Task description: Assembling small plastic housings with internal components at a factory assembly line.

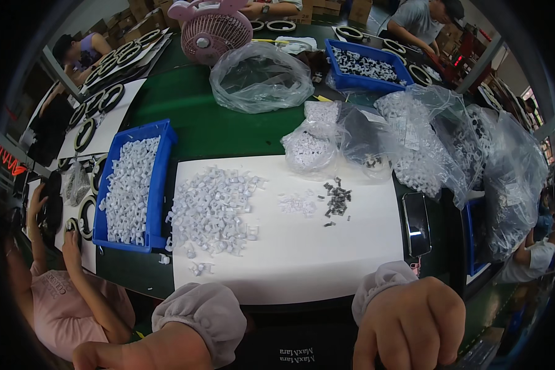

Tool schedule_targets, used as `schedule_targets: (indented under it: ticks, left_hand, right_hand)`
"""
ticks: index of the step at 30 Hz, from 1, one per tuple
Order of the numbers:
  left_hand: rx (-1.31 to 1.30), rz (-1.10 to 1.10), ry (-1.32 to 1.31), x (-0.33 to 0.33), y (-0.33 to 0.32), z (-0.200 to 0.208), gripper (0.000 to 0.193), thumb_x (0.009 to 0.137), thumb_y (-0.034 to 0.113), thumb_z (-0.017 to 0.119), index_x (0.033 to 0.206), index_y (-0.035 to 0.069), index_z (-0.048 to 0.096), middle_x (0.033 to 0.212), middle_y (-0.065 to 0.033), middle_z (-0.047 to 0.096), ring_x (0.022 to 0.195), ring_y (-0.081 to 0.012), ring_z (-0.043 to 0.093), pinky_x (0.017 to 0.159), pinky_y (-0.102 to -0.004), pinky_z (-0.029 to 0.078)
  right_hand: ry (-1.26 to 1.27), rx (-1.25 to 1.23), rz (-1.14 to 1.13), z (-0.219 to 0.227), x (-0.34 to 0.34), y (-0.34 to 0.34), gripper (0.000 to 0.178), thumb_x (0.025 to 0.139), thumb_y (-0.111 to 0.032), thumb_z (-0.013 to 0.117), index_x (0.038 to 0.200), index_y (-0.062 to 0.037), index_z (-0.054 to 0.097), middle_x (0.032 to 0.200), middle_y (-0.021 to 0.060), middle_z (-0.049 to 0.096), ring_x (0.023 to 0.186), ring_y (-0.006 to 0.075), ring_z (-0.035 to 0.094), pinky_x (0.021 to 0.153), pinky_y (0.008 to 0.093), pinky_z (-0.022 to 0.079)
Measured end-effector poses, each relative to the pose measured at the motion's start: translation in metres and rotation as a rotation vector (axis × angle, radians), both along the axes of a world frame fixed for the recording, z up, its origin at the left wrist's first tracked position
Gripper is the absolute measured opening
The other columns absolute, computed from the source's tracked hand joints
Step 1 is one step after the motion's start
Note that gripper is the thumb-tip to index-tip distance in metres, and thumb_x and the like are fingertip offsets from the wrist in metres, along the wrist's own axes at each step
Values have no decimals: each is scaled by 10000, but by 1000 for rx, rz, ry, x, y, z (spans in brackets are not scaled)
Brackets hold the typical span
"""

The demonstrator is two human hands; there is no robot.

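My right hand [413,324] is at the lower right, just off the near edge of a white board [290,259]. Its fingers are curled and pressed together, pointing down; whatever they hold, if anything, is hidden. At the lower left, my left hand [145,351] is cut off by the picture's lower edge, so its fingers are mostly out of sight. Both wrists have light grey elastic cuffs. On the board lie a broad heap of white plastic clips [213,209], a small pile of clear little pieces [297,205] and a pile of small dark pieces [337,200].
A blue tray of white clips [129,191] stands left of the board. Plastic bags of parts [413,142] crowd the far right, beside a phone [417,225]. Farther back are another blue tray [367,66] and a pink fan [211,34]. A co-worker [74,302] sits at left.
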State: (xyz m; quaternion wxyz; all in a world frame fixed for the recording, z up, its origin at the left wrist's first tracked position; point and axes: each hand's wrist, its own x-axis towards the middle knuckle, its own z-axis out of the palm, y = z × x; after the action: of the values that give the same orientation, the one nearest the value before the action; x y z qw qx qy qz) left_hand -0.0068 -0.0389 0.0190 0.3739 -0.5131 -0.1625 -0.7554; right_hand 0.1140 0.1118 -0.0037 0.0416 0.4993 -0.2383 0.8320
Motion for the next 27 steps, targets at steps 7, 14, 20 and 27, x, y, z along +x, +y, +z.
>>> schedule_targets:
  ticks: [7,14,20,27]
  left_hand:
    - [156,855,-243,-11,3,7,493,888,575,417,1359,431,398,1491,50,279,1297,-357,282,867,-769,96]
    - [-43,649,-345,1,5,2,523,876,602,408,1371,438,376,1509,56,232,1301,-375,272,833,-815,80]
    - [3,604,-336,2,9,3,535,873,610,407,1380,444,358,1513,52,220,1304,-375,270,842,-832,33]
    - [-52,358,-200,5,3,-3,532,874,609,407,1373,429,373,1505,60,233,1305,-360,279,857,-838,2]
  right_hand:
    - [-76,-135,-286,-45,15,2,138,827,-125,646,927,-69,570,836,86,627,771,226,542,903,528,381]
    - [-390,-63,-641,-88,26,19,135,814,-116,600,916,-102,513,750,62,582,706,187,495,750,379,360]
    - [-568,-77,-836,-111,27,30,125,822,-139,594,863,-104,481,742,60,546,673,179,465,716,373,354]
    - [-607,11,-844,-123,21,30,127,818,-109,596,893,-87,497,753,88,538,696,178,469,738,368,357]
